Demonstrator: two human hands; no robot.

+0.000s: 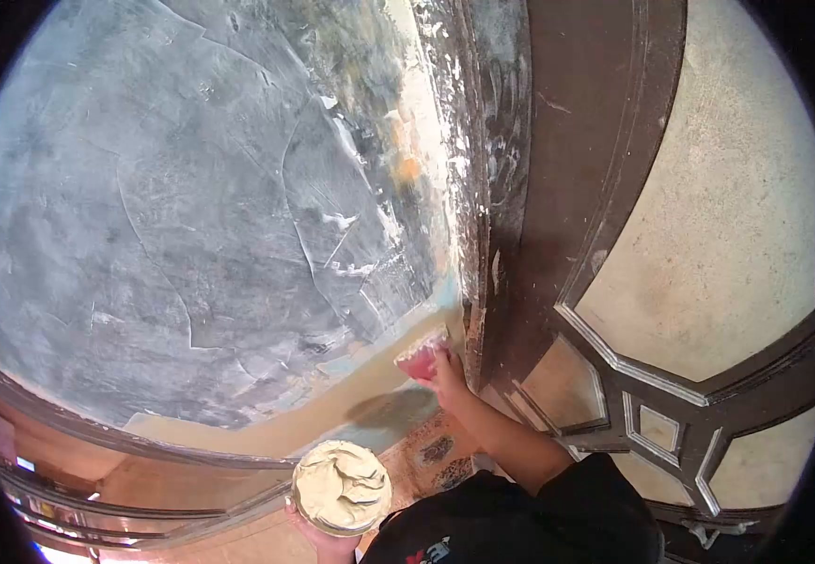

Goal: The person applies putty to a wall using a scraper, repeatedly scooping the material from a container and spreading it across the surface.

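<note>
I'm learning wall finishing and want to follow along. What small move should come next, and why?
Probably draw the pink scraper lightly onto the grey-blue patch beside the cream band: the right hand has it at the surface, its edge carries pale paste, and that patch looks less covered than the band.

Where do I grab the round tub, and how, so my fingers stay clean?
Best cup the round tub underneath, coming from below, where the left hand is: its open top is full of pale paste, so fingers on top would probably get messy.
</note>
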